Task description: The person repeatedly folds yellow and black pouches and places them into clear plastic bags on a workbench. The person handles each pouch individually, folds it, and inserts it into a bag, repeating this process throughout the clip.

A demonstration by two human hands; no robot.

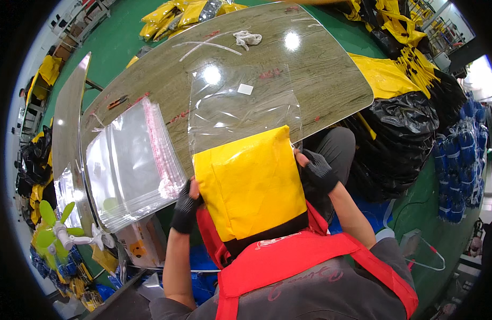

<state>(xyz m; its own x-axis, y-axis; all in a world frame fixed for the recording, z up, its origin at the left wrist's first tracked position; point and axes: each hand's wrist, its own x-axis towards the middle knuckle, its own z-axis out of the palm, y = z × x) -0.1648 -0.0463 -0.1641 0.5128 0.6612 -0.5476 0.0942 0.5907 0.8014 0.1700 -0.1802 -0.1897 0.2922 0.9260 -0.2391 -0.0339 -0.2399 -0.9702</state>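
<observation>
A folded yellow fabric piece point(251, 186) with a black lower band sits upright-tilted against my red apron, at the table's near edge. My left hand point(188, 205), in a black fingerless glove, grips its left edge. On the other side my right hand point(318, 169), gloved alike, pinches the right edge, thumb on top. A clear plastic bag point(240, 114) lies flat on the table just beyond, meeting the fabric's far edge; a small white label point(245, 89) is on it. Whether the fabric's far edge is inside the bag, I cannot tell.
A stack of clear bags point(126, 154) lies at left on the wood-pattern table point(331, 74). Orange-and-black snips point(117, 102), plastic strips and a crumpled white glove point(247, 39) are farther back. Black and yellow garments point(395, 133) hang at right; a green fan point(57, 229) stands lower left.
</observation>
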